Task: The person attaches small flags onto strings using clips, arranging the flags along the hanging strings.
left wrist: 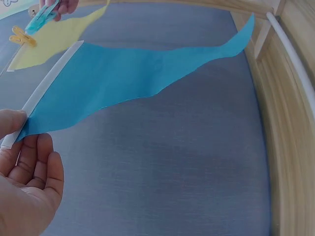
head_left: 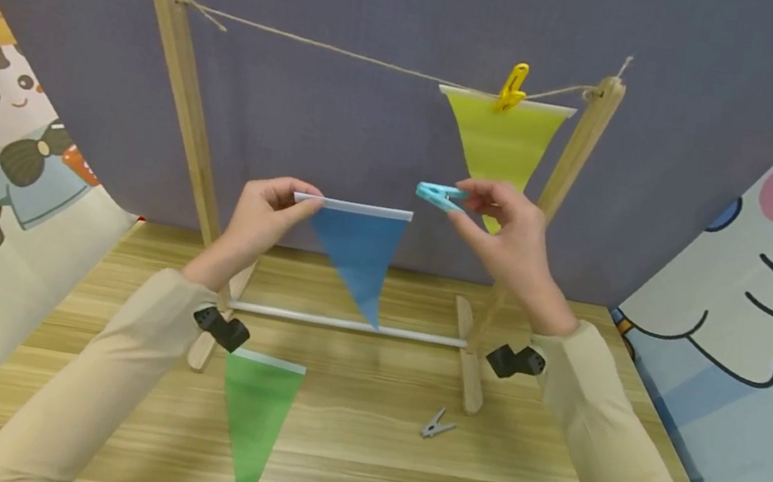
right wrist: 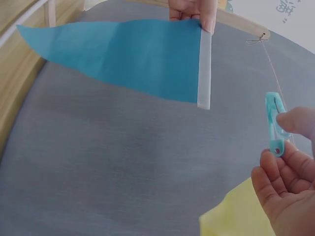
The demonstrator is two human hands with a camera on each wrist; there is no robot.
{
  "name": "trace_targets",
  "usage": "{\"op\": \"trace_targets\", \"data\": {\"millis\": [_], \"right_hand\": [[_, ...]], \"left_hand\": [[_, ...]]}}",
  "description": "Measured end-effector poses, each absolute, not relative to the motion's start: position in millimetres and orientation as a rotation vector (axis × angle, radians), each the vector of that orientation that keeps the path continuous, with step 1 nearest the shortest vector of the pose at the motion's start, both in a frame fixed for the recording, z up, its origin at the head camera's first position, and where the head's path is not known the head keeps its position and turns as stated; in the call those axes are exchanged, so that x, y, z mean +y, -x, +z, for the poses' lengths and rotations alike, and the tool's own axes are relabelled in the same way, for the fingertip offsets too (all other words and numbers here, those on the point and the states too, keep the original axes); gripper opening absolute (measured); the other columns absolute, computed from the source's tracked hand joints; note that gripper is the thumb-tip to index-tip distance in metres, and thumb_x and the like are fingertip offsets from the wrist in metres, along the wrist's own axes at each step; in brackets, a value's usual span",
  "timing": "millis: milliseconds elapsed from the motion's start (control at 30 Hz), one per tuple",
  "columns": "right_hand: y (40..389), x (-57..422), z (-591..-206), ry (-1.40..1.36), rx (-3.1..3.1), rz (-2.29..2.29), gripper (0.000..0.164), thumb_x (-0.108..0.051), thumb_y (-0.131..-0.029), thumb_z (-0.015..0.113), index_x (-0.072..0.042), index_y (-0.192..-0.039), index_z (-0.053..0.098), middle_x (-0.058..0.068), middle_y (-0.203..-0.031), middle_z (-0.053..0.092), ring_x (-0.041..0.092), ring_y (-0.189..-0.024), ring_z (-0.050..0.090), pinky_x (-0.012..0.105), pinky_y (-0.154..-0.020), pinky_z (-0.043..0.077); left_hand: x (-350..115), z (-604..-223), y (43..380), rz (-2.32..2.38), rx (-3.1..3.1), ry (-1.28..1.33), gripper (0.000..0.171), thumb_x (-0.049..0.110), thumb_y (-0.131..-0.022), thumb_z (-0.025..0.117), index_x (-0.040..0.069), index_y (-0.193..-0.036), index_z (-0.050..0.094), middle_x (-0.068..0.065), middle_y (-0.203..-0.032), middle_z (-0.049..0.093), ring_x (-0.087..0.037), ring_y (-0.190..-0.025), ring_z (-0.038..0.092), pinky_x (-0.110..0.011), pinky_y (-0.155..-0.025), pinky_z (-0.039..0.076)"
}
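My left hand [head_left: 270, 210] pinches the left end of the white top strip on a blue triangular pennant [head_left: 360, 245], which hangs point down below the string [head_left: 312, 40]. Between thumb and fingers of my right hand [head_left: 509, 231] is a light blue clothespin [head_left: 439, 195], apart from the pennant and just right of it. Behind that hand a yellow pennant [head_left: 506, 129] hangs near the string's right end, with a yellow clothespin [head_left: 513, 88] on its top edge. In the left wrist view the blue pennant [left wrist: 113, 78] stretches away from the thumb and fingers.
The string runs between two wooden posts [head_left: 189, 100] [head_left: 584, 146] of a stand with a white crossbar [head_left: 343, 323]. A green pennant [head_left: 257, 419] lies on the wooden table [head_left: 350, 471] at front left. A grey clothespin [head_left: 436, 426] lies near the stand's right foot [head_left: 469, 364].
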State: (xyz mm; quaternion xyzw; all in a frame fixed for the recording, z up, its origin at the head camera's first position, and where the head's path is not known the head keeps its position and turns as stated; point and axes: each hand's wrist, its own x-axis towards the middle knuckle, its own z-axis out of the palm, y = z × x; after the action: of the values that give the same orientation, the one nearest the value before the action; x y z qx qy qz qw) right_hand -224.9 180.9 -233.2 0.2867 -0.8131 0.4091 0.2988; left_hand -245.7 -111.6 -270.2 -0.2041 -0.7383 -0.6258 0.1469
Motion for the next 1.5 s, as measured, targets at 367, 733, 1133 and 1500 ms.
{"op": "trace_targets", "data": {"millis": [367,733,1133,1500], "right_hand": [[231,174,-211,-0.761,-2.121,1.094,0.026,0.002,-0.081,0.07,0.007,-0.105,0.064,0.016,-0.094,0.061,0.016,-0.084,0.056,0.025,-0.077,0.051],[234,170,-192,-0.761,-2.107,1.086,0.025,0.002,-0.081,0.07,0.007,-0.105,0.065,0.016,-0.095,0.062,0.011,-0.083,0.055,0.018,-0.078,0.049],[234,164,-173,-0.797,-2.09,1.021,0.024,-0.001,-0.082,0.07,0.006,-0.105,0.065,0.015,-0.094,0.063,0.013,-0.082,0.056,0.025,-0.078,0.051],[234,158,-153,-0.86,-2.064,0.862,0.024,-0.002,-0.081,0.07,0.005,-0.104,0.065,0.014,-0.09,0.063,0.009,-0.076,0.056,0.019,-0.075,0.05]], "left_hand": [[-106,-256,258,-1.797,-2.05,0.578,0.02,0.009,-0.086,0.068,-0.01,-0.092,0.066,0.009,-0.058,0.053,-0.005,-0.052,0.036,-0.02,-0.048,0.028],[-101,-230,263,-1.792,-1.997,0.579,0.012,0.009,-0.086,0.068,-0.002,-0.092,0.07,0.009,-0.057,0.053,-0.008,-0.055,0.035,-0.023,-0.051,0.029],[-97,-211,268,-1.828,-1.953,0.595,0.01,0.009,-0.086,0.068,0.0,-0.089,0.07,0.007,-0.061,0.056,-0.009,-0.058,0.037,-0.024,-0.055,0.031],[-94,-191,274,-1.884,-1.874,0.589,0.013,0.004,-0.084,0.068,-0.007,-0.091,0.068,0.007,-0.066,0.061,-0.007,-0.061,0.046,-0.022,-0.059,0.037]]}}
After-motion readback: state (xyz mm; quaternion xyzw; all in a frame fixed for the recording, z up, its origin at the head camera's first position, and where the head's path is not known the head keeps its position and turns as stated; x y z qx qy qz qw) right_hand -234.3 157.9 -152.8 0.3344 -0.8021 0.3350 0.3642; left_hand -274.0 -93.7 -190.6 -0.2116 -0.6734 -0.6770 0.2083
